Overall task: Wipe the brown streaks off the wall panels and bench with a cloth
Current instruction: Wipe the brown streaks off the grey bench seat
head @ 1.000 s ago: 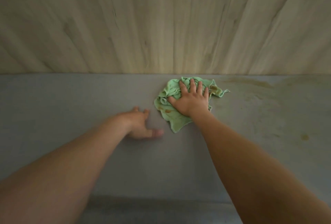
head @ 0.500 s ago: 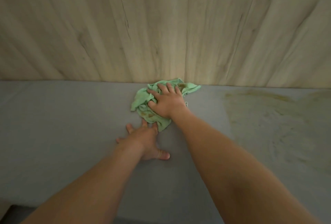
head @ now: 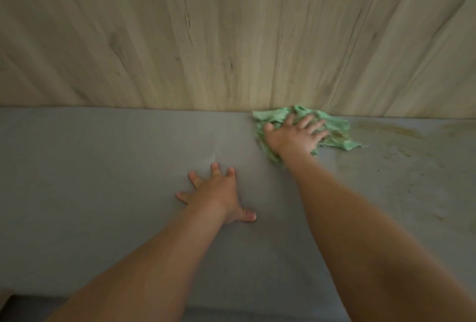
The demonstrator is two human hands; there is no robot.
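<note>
We see the right hand (head: 296, 137) flat, fingers spread, pressing on a crumpled green cloth (head: 337, 127) where the grey bench (head: 103, 167) meets the wood wall panels (head: 231, 38). Left hand (head: 216, 195) splayed flat on the bench, holding nothing. Brown streaks (head: 389, 129) just right of the cloth.

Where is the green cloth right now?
Head view: the green cloth lies right of centre at the back of the bench, against the foot of the wall panels, pressed under the right hand, with brown streaks to its right.
</note>
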